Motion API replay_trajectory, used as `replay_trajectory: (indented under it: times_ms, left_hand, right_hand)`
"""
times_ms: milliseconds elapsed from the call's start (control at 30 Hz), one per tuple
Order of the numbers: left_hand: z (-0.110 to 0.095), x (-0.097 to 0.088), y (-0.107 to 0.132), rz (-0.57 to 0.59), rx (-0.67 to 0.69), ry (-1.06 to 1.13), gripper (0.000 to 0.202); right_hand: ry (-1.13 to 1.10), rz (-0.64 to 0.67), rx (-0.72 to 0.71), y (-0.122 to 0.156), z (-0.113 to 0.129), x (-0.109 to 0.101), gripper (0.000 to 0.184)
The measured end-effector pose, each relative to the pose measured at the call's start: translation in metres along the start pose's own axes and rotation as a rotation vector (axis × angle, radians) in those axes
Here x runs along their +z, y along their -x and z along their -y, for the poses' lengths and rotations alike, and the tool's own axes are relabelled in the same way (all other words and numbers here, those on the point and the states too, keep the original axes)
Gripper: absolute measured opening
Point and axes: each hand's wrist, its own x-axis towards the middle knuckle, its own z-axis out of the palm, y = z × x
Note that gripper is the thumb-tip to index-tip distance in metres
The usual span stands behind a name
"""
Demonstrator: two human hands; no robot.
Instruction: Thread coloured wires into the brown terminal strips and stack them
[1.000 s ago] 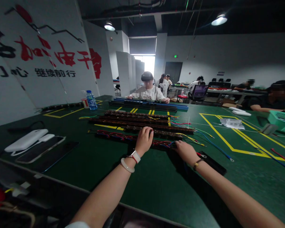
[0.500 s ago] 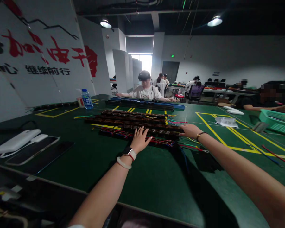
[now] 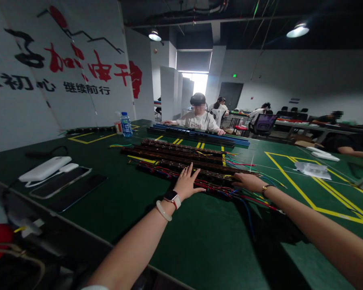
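Note:
Several long, dark strips with wires along them [image 3: 169, 150] lie side by side on the green table. My left hand [image 3: 186, 183] rests on the nearest strip [image 3: 160, 171], fingers spread and lying flat. At that strip group's right end my right hand [image 3: 249, 183] has its fingers curled down and pressed together on the end of a dark wired strip; the fingertips are partly hidden. Loose red, green and blue wires [image 3: 260, 198] trail out below my right hand. A watch [image 3: 171, 196] and a pale bangle are on my left wrist.
Across the table [image 3: 175, 249], a person [image 3: 196, 119] has hands near blue and black rails [image 3: 199, 135]. Left are a white power bank [image 3: 45, 168], two phones [image 3: 78, 193] and a water bottle [image 3: 126, 125]. A plastic bag [image 3: 313, 170] lies right among yellow tape lines.
The view has turned left, so everything shows further right. My left hand stays flat on the strips. My right hand stays at the strips' right end, its fingers now more curled down.

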Motion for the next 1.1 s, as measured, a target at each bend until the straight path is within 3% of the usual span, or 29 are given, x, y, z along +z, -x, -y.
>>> replay_trajectory:
  times_ms: [300,500,600,767,900,1000,1100]
  left_hand:
    - [0.023,-0.006,0.007,-0.020,-0.041,-0.036,0.093]
    - [0.037,0.000,0.000,-0.067,-0.086,-0.075,0.099]
    - [0.049,0.002,-0.008,-0.081,-0.109,-0.089,0.100]
    - [0.058,-0.002,-0.015,-0.043,-0.105,-0.084,0.100]
    - [0.071,-0.013,-0.018,0.016,0.026,-0.070,0.094]
    - [0.093,-0.024,-0.022,0.078,0.170,-0.067,0.092]
    - [0.116,-0.032,-0.024,0.119,0.202,-0.061,0.093]
  right_hand:
    - [0.138,-0.026,-0.106,-0.069,0.068,-0.035,0.037]
    - [0.112,-0.051,-0.130,-0.105,0.103,-0.036,0.034]
    - [0.079,-0.041,-0.124,-0.115,0.097,-0.042,0.038]
    - [0.009,-0.129,-0.015,-0.141,0.053,-0.067,0.043]
    - [-0.036,-0.153,0.113,-0.176,0.021,-0.081,0.057]
    - [-0.053,-0.112,0.131,-0.205,0.017,-0.079,0.064]
    - [-0.081,-0.051,0.102,-0.236,0.029,-0.068,0.066]
